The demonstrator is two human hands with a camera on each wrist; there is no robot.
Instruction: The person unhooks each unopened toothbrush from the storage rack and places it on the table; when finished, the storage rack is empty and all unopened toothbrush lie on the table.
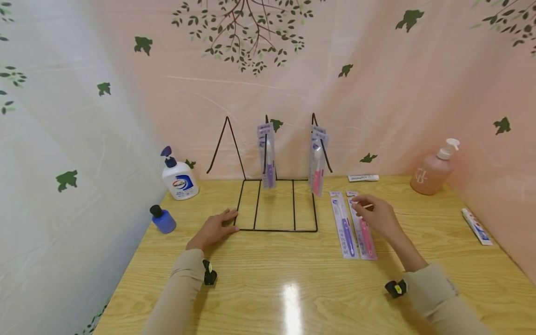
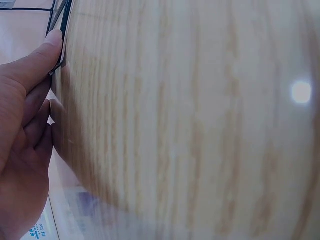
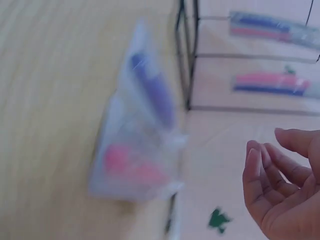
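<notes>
Wire rack [image 1: 275, 230] my left hand [image 1: 214, 229] touches: thin black rod, looks metal, smooth, slight sheen. Toothbrush packs [image 1: 345, 232] by my right hand [image 1: 378, 216], plus hanging packs [image 1: 270, 174]: clear plastic, shiny, smooth plastic handles inside. Table [image 1: 268, 270]: wood-grain top, varnished look, glossy, bright glare near side. My sleeves [image 1: 177, 284]: cloth, matt, creased. Far left, white pump bottle [image 1: 177, 180]: smooth plastic; blue bottle [image 1: 165, 223] nearer: smooth, plastic-looking. Far right, pink pump bottle [image 1: 430, 174]: smooth, glass or plastic, can't tell. Tubes [image 1: 476, 226]: smooth, plastic-looking. Backdrop [image 1: 293, 88]: thin creased sheet, soft sheen, cloth or plastic unclear.
</notes>
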